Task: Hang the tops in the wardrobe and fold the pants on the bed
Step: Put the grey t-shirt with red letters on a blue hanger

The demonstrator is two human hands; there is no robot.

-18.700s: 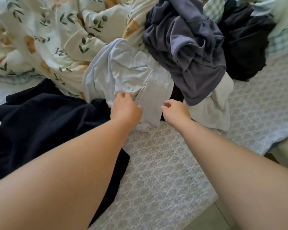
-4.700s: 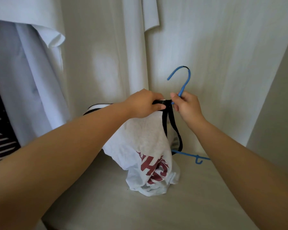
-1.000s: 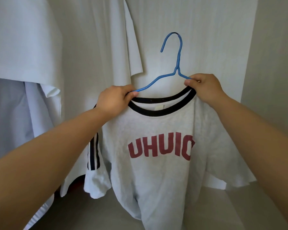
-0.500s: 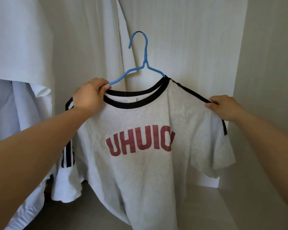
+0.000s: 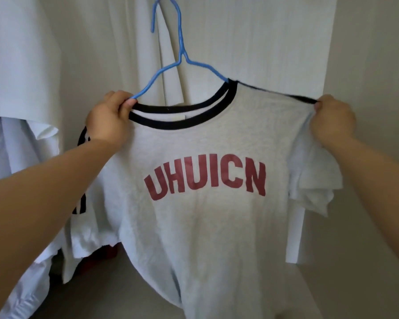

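A light grey T-shirt [image 5: 200, 148] with a black collar, black sleeve stripes and red letters "UHUICN" hangs on a blue wire hanger [image 5: 180, 51] inside the wardrobe. The hanger's hook reaches the top edge of the view, where a bit of rail shows. My left hand [image 5: 108, 118] pinches the collar and the hanger's left arm together. My right hand [image 5: 332, 118] grips the shirt's right shoulder seam and holds it stretched outward. The hanger's right arm is hidden inside the shirt.
White garments [image 5: 21, 65] hang at the left, and another white top [image 5: 148, 42] hangs behind the hanger. The wardrobe's pale back wall [image 5: 263, 42] and right side wall [image 5: 378, 65] close in the space. Its floor [image 5: 115, 295] lies below.
The shirt and hanger rose, with the hook now up at the top edge. My right hand slid further out along the shoulder seam. The print now shows in full.
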